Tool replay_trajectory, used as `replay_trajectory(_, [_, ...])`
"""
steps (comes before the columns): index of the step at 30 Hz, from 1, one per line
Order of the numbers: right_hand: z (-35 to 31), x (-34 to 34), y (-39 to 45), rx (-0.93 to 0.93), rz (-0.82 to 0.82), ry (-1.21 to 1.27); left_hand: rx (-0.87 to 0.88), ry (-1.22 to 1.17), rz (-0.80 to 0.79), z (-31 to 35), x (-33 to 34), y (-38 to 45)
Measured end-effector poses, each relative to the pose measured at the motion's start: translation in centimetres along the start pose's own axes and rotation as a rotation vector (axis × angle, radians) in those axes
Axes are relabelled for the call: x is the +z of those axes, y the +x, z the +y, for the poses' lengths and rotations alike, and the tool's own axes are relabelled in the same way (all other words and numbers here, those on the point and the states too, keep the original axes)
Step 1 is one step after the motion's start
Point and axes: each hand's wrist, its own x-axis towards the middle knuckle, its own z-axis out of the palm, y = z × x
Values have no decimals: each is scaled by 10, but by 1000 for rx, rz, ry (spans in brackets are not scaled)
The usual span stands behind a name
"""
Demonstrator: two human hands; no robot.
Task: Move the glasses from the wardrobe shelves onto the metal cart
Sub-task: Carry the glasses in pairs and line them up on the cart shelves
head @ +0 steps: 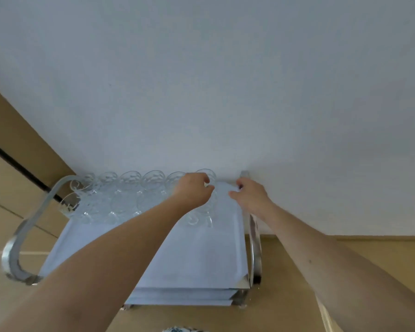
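The metal cart (189,257) stands against a white wall, its top tray pale and reflective. Several clear stemmed glasses (130,195) stand in rows along the tray's far edge. My left hand (193,191) reaches to the right end of those rows, and its fingers curl round the rim of the end glass (210,174), which stands at the back. My right hand (249,196) hovers just right of it over the tray's far right corner, fingers loosely curled with nothing visible in them.
A curved chrome handle (22,236) loops off the cart's left side and a chrome post (255,248) runs down its right. Lower shelves (177,299) show under the tray. Tan wardrobe panels (10,164) stand at the left. The near half of the tray is bare.
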Motion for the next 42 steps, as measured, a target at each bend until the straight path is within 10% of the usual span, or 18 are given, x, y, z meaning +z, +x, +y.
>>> replay_trajectory(7, [7,-97,-80,37,281,-432,539,164,-35,103,-31,-10])
replay_trajectory(22, [166,-209,-364,585,784,-354,1305,231,-116,368,59,-182])
replay_trajectory(42, [420,-325,-575,986,875,-159,1602,434,-307,648,256,-373])
